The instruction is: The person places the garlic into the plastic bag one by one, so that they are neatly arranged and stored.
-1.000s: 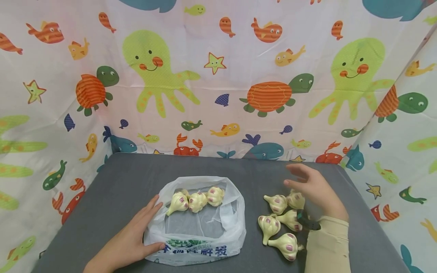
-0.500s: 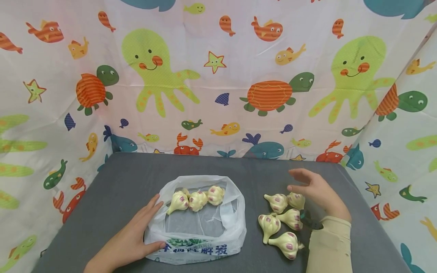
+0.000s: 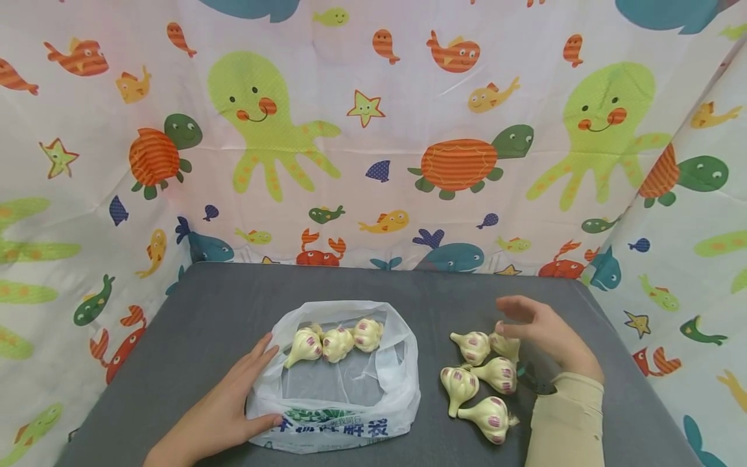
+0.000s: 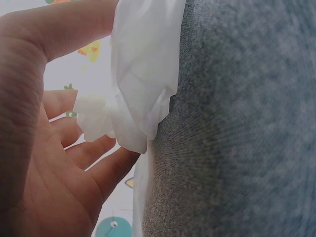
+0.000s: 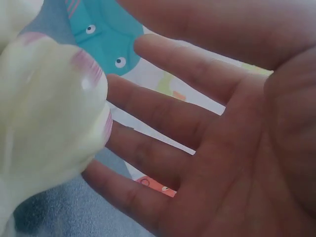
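Note:
A white plastic bag (image 3: 403, 389) with blue and green print sits with its mouth spread wide. Several garlic bulbs (image 3: 338, 344) lie inside at its far side. My left hand (image 3: 216, 408) rests against the bag's left side, fingers extended and thumb at the front rim; in the left wrist view the white film (image 4: 145, 64) hangs between thumb and fingers. Over a loose group of garlic bulbs (image 3: 491, 418) on the right, my right hand (image 3: 551, 334) hovers with spread fingers, holding nothing. Its fingertips come right up to the rearmost bulb (image 3: 504, 348), and a bulb (image 5: 49, 113) looms large in the right wrist view.
The dark grey tabletop (image 3: 373, 282) carries the bag and bulbs. A white curtain (image 3: 373, 207) printed with sea animals stands behind and along both sides. A dark band (image 3: 535, 383) circles the right wrist.
My right hand has lowered slightly toward the rearmost bulb and drifted a little to the right. The left hand, the bag and the bulbs stay put.

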Demonstrator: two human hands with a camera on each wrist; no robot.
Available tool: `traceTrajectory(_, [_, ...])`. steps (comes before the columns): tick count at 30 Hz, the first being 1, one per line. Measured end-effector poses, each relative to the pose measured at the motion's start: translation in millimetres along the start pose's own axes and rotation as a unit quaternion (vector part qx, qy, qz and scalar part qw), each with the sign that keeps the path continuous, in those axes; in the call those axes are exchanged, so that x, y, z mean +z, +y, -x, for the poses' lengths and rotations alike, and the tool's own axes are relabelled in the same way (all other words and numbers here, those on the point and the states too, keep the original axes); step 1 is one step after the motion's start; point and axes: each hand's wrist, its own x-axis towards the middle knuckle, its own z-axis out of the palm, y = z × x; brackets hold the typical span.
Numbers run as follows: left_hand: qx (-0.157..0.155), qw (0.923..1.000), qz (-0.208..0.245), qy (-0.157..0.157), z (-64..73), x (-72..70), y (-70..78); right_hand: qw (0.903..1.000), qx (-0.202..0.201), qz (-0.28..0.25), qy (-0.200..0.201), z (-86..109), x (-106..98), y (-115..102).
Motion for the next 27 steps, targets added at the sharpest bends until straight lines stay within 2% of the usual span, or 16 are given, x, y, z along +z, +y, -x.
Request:
traceTrajectory(12, [0.004,1.0000,0.001,-0.001,-0.3,0.1,-0.7,0.9994,0.022,0.006,-0.028,0.6,2,9])
traceTrajectory(27, [0.004,1.0000,0.003,0.001,0.4,0.4,-0.1,0.9989,0.019,0.017,-0.039,1.0,4,15])
